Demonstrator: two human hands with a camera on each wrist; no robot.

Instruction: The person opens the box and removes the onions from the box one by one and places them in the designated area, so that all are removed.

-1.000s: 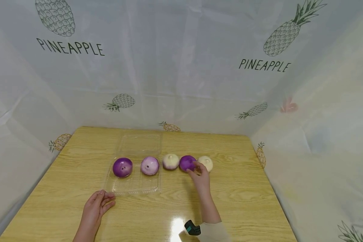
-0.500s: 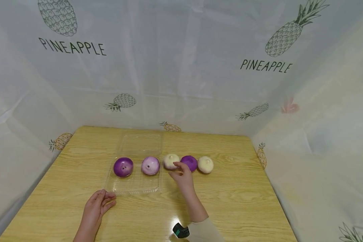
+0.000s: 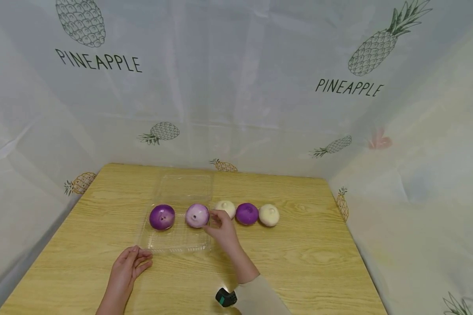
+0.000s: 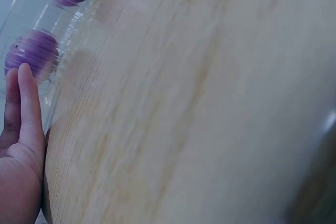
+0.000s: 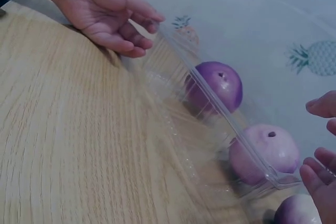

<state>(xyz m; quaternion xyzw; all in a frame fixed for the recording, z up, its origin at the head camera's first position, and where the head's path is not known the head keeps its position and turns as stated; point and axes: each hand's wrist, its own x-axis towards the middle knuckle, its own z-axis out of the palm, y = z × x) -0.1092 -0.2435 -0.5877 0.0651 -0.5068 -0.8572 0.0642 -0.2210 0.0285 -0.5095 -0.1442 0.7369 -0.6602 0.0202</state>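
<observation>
A clear plastic clamshell container (image 3: pixel 177 250) lies with its lid folded back, holding a dark purple onion (image 3: pixel 162 217) and a paler purple onion (image 3: pixel 197 216). At its near left corner my left hand (image 3: pixel 122 269) pinches the rim between thumb and fingertip, as the right wrist view also shows. My right hand (image 3: pixel 224 229) hovers by the container's right wall, thumb and fingers spread and holding nothing, fingertips close to the paler onion. Right of the container a whitish-purple onion (image 3: pixel 225 207), partly hidden by that hand, a vivid purple onion (image 3: pixel 247 214) and a cream onion (image 3: pixel 269 215) stand in a row.
Everything rests on a wood-grain table (image 3: pixel 315 253). A pineapple-print sheet (image 3: pixel 236 96) hangs along the back and both sides. A small black device (image 3: pixel 226 297) shows at my right sleeve (image 3: pixel 260 295).
My right hand has moved left, from the vivid purple onion past the whitish-purple one to the container's right edge. My left hand and the onions stay put.
</observation>
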